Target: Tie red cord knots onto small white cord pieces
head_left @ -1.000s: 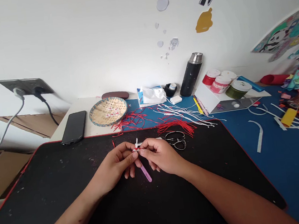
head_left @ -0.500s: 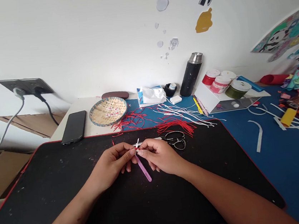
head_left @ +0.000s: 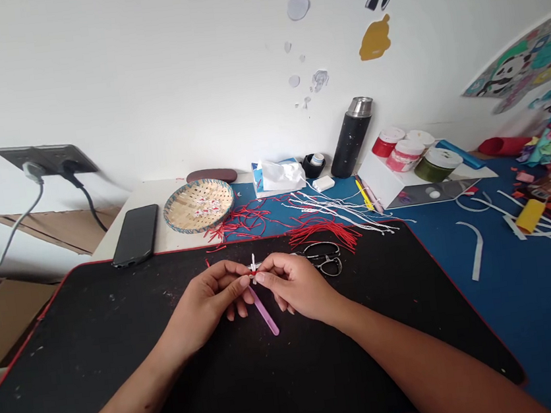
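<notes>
A wide blue-covered bench (head_left: 513,285) filled the view, and on its near half lay a large black rectangular mat with a red edge (head_left: 120,330). Both forearms came in from six o'clock across the mat, and the left hand (head_left: 211,300) and right hand (head_left: 297,283) met near its far middle. With the meeting hands taken as the centre of the clock, a tall black metal flask with a steel cap (head_left: 350,137) stood at one o'clock near the wall. A black slab-shaped phone (head_left: 135,234) lay face down at ten o'clock, just off the mat. A round woven bamboo basket (head_left: 171,208) sat at eleven o'clock, beside the phone, with small red-and-white bits in it. A loose heap of thin red paper strips (head_left: 325,230) lay at one o'clock on the mat's far edge. A pair of small black-handled scissors (head_left: 324,257) rested on the mat at three o'clock, just beside the right hand. A thin lilac plastic stick (head_left: 266,315) ran from between the fingertips toward five o'clock, its lower end close to the mat. At its upper end sat a tiny white-and-red paper piece (head_left: 253,270), which stood upright between the two hands. Each hand was closed to a fine pinch, thumb and forefinger pressed on that piece from either side, with the other fingers curled loosely beneath.
</notes>
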Demonstrator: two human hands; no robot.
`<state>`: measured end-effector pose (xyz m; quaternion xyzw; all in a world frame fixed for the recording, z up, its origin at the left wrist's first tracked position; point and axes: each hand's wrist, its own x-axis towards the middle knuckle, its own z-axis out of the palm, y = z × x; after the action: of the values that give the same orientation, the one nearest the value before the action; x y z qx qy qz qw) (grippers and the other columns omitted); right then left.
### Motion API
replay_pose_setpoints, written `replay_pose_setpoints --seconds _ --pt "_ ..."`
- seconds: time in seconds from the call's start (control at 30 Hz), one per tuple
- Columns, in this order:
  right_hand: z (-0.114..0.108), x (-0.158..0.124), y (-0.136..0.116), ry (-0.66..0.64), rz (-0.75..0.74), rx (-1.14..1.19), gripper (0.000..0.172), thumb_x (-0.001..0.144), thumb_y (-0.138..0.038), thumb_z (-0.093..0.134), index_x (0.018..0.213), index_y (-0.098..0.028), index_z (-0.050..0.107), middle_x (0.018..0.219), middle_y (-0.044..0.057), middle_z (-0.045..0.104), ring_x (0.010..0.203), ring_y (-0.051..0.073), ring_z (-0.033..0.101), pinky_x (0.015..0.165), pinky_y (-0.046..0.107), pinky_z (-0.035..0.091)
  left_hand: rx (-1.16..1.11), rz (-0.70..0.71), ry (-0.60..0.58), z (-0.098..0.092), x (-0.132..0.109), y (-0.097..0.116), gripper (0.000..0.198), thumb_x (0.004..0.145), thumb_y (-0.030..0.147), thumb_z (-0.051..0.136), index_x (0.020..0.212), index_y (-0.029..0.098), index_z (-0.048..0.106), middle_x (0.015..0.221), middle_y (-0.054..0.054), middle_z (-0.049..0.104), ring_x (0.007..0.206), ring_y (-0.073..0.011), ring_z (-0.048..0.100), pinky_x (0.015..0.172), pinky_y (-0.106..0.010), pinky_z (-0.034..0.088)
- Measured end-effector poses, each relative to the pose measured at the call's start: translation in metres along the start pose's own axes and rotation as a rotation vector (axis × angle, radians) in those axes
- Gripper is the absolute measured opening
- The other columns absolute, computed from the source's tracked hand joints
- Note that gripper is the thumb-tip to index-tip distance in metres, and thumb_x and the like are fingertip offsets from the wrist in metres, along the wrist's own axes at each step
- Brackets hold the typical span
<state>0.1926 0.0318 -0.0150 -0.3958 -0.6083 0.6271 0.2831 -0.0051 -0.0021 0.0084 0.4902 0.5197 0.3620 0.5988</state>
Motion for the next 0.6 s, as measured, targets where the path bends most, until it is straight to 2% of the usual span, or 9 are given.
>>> replay_pose_setpoints --seconds 0.2,0.37,0.6 --pt "0.0013 -0.0010 0.0015 -0.006 -0.036 -0.060 0.016 0.098 -0.034 0.062 0.092 -0.019 0.063 0.069 -0.005 0.062 0.041 0.006 0.051 0.040 0.017 0.039 0.034 0.003 0.002 -0.0030 -0.0001 0.0022 0.043 0.083 0.058 0.078 0.094 0.018 0.070 0.075 -0.003 0.074 0.061 -0.0163 0.065 0.053 -0.025 0.048" --pt "0.0011 -0.0010 0.0021 -0.018 -0.044 -0.089 0.016 0.098 -0.033 0.063 0.091 -0.019 0.066 0.067 -0.005 0.061 0.042 0.006 0.051 0.042 0.018 0.038 0.070 0.003 -0.001 -0.0035 0.0007 -0.0008 0.039 0.084 0.057 0.077 0.086 0.018 0.072 0.075 -0.004 0.075 0.064 -0.0175 0.067 0.057 -0.028 0.052" --pt "-0.0003 -0.0009 0.0024 -0.061 -0.039 -0.088 0.019 0.098 -0.035 0.063 0.089 -0.018 0.069 0.073 -0.001 0.068 0.045 0.007 0.053 0.044 0.019 0.038 0.014 -0.013 -0.040 -0.0039 0.0032 -0.0049 0.039 0.084 0.056 0.077 0.082 0.018 0.071 0.072 -0.003 0.074 0.063 -0.0169 0.066 0.059 -0.028 0.054"
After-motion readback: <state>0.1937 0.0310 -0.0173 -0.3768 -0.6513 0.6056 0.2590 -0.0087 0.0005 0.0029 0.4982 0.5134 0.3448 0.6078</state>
